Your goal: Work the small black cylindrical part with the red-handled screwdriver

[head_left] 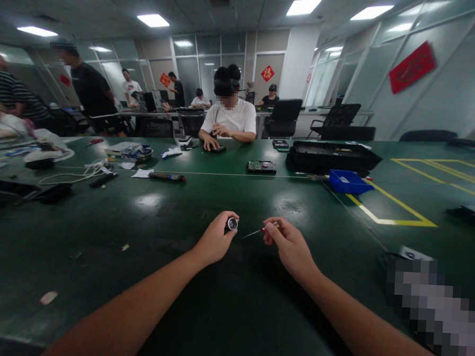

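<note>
My left hand is closed around a small round metal part with a dark body, its shiny open end facing me. My right hand pinches a thin screwdriver bit or small tool by its reddish end, the metal tip pointing left toward the round part with a small gap between them. Both hands hover just above the dark green table, near its front middle.
Across the table a person in a white shirt handles a small device. A circuit board, a black tray, a blue bin and a screwdriver lie farther back. Cables and clutter sit at the left; other people stand behind.
</note>
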`<state>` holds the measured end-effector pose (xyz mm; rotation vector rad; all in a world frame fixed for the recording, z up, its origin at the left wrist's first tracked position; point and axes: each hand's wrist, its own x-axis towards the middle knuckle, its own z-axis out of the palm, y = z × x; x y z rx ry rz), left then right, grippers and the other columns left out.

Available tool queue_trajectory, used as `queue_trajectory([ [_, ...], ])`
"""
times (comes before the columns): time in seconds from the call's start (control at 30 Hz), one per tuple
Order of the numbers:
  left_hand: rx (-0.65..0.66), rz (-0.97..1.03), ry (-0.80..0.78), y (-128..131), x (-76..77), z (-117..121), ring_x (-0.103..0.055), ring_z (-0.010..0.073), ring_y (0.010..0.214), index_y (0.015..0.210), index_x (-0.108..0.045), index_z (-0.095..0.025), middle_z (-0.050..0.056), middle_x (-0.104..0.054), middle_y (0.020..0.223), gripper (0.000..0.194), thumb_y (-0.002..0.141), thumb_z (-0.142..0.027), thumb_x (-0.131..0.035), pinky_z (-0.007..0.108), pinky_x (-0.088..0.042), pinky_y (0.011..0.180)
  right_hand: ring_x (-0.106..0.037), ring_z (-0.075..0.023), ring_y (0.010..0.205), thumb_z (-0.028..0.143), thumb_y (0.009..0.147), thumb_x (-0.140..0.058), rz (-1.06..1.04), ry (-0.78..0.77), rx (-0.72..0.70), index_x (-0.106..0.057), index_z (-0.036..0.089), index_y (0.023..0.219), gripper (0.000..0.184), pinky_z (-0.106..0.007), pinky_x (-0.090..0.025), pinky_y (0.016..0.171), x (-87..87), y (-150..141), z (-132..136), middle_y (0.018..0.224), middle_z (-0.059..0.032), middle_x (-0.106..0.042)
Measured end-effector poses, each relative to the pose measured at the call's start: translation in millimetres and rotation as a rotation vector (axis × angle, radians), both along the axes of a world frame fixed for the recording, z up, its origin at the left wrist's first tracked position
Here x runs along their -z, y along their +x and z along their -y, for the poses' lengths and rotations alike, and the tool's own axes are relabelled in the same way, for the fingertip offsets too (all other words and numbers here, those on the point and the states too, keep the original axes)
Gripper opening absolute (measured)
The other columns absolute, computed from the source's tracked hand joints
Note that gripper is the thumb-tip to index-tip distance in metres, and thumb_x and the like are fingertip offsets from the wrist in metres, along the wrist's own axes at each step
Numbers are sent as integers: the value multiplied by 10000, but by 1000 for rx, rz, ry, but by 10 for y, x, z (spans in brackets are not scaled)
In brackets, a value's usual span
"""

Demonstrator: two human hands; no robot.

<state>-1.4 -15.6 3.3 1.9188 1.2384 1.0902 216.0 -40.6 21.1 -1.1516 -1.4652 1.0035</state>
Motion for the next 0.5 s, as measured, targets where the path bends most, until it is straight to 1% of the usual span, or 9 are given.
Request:
queue_trajectory([
  [0.07,11,5,30,-3,-8,-2,-582,220,1115,1144,-610,-203,62,-627,1178,301,852,-130,-610,385,-435,1029,-584,-168,664,486,933,-581,52,30,1,-624,206,857,293,-320,-475,671,-47,4,33,702,-4,-614],
  [0.13,26,-3,52,-8,-10,-9,-585,226,1138,1164,-630,-215,59,-634,1202,324,850,-137,-634,396,-436,1044,-589,-172,668,507,929,-585,44,59,13,-614,210,815,319,-328,-485,679,-91,7,66,705,-13,-620],
  [0.17,31,-9,54,-11,-10,-14,-585,230,1152,1183,-633,-220,60,-636,1220,342,851,-141,-642,404,-434,1052,-596,-176,673,513,925,-588,16,71,25,-620,210,829,319,-336,-496,686,-110,7,80,716,-19,-628],
  [0.23,30,-18,45,-16,-9,-25,-583,236,1177,1214,-633,-221,64,-639,1251,367,855,-148,-651,416,-426,1070,-628,-191,710,510,915,-601,-73,92,49,-644,209,918,304,-366,-528,728,-134,3,97,769,-34,-658],
  [0.33,18,-48,43,-23,-13,-33,-580,239,1191,1222,-642,-216,65,-649,1263,368,858,-169,-670,419,-417,1081,-688,-221,837,476,908,-625,-164,105,71,-652,212,1042,297,-424,-549,849,-137,-5,98,899,-62,-709],
  [0.4,18,-69,59,-25,-18,-32,-576,236,1197,1211,-653,-222,58,-654,1261,355,859,-183,-681,414,-408,1087,-704,-231,896,452,907,-634,-150,97,71,-652,213,1059,284,-443,-545,897,-122,-7,86,955,-74,-726],
  [0.5,26,-80,82,-23,-21,-25,-571,227,1204,1216,-655,-234,45,-659,1263,357,863,-187,-683,404,-396,1094,-712,-235,909,445,911,-624,-96,81,63,-647,208,1052,276,-444,-548,902,-98,-7,66,970,-85,-736],
])
